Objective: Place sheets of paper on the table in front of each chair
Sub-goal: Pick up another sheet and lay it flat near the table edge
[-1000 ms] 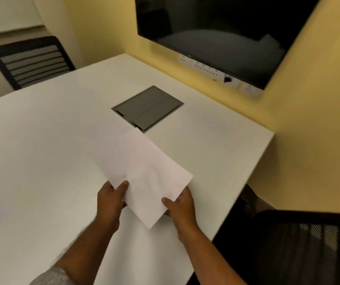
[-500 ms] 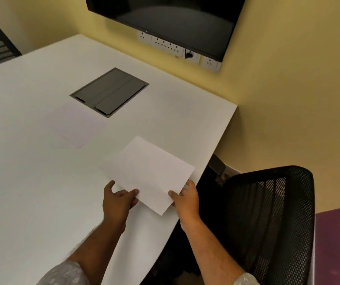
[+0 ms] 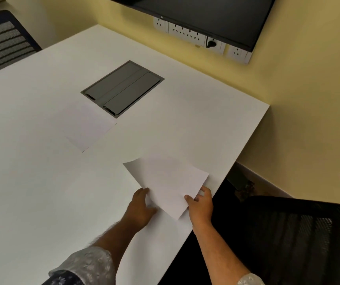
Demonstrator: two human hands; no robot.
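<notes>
A white sheet of paper (image 3: pixel 169 184) hangs low over the white table (image 3: pixel 41 192) near its right edge, its far left corner curled up. My right hand (image 3: pixel 200 204) pinches the sheet's near right edge. My left hand (image 3: pixel 141 208) touches its near left edge, fingers partly under the sheet. A second white sheet (image 3: pixel 89 126) lies flat further in, just in front of the grey cable hatch. A black mesh chair (image 3: pixel 294 239) stands at the table's right side, close to the held sheet.
A grey cable hatch (image 3: pixel 123 88) is set into the tabletop. A dark wall screen (image 3: pixel 202 15) and a row of sockets (image 3: pixel 187 32) hang on the yellow wall beyond. Another black chair (image 3: pixel 2 40) stands at the far left.
The view swung left and tilted, and the sheet moved down towards the table edge by the right chair. My left hand slid along its near left edge; the far corner curled up.
</notes>
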